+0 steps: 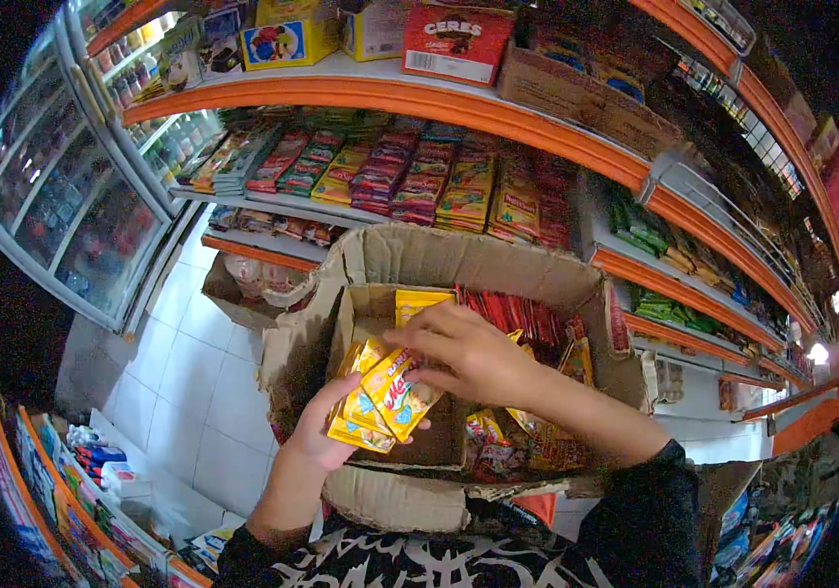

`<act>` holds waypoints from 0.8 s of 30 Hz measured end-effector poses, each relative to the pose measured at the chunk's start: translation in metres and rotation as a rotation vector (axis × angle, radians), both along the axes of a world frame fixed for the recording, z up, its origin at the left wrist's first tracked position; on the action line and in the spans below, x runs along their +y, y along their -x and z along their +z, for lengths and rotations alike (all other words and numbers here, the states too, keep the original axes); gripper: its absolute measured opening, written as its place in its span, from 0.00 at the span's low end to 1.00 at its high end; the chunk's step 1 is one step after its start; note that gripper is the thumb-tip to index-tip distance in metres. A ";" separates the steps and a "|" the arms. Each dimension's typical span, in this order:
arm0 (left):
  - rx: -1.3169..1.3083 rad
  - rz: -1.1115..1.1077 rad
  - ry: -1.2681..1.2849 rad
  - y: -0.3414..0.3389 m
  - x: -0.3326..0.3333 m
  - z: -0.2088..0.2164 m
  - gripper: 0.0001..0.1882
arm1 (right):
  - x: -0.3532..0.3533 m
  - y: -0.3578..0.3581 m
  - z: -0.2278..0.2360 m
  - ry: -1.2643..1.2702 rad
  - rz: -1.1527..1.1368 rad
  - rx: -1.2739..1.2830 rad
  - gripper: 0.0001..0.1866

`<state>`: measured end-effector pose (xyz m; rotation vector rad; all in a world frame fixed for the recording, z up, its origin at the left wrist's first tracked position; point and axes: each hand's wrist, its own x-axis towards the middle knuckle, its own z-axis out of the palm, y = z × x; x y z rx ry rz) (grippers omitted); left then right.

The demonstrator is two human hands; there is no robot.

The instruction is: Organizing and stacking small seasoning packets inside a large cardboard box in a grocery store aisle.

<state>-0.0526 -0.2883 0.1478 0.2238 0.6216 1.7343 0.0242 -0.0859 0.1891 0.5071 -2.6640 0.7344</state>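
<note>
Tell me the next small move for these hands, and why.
Probably square up the yellow packets into a neater stack: the left hand holds several overlapping with their edges uneven, and the right hand is already close beside them.

1. Left hand [314,439] was kinda palm-up and gripping, thumb [337,394] on top, pointing away.
2. Right hand [476,359] was back-side-up, fingers [431,327] bent and aimed over toward the left one.
3. Both forearms [596,412] were bare, right one slanting way more sideways.
</note>
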 end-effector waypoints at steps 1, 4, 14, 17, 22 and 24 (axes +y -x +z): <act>0.009 -0.024 0.001 0.001 0.000 -0.001 0.29 | 0.004 -0.001 0.000 0.006 -0.002 0.004 0.24; -0.029 0.006 0.048 0.001 0.000 -0.005 0.30 | 0.026 -0.008 -0.002 0.066 -0.003 -0.241 0.15; -0.071 0.197 -0.066 0.003 -0.001 -0.005 0.42 | 0.101 -0.037 0.017 1.055 -0.301 -0.384 0.08; -0.059 0.229 -0.034 0.003 -0.002 0.002 0.47 | 0.106 -0.036 0.006 0.362 -0.206 0.096 0.07; -0.013 0.277 0.023 0.003 0.001 0.006 0.43 | 0.112 -0.049 0.014 -0.159 -0.467 -0.044 0.08; -0.058 0.324 0.032 0.002 0.001 0.007 0.44 | 0.113 -0.050 0.013 -0.222 -0.557 -0.170 0.08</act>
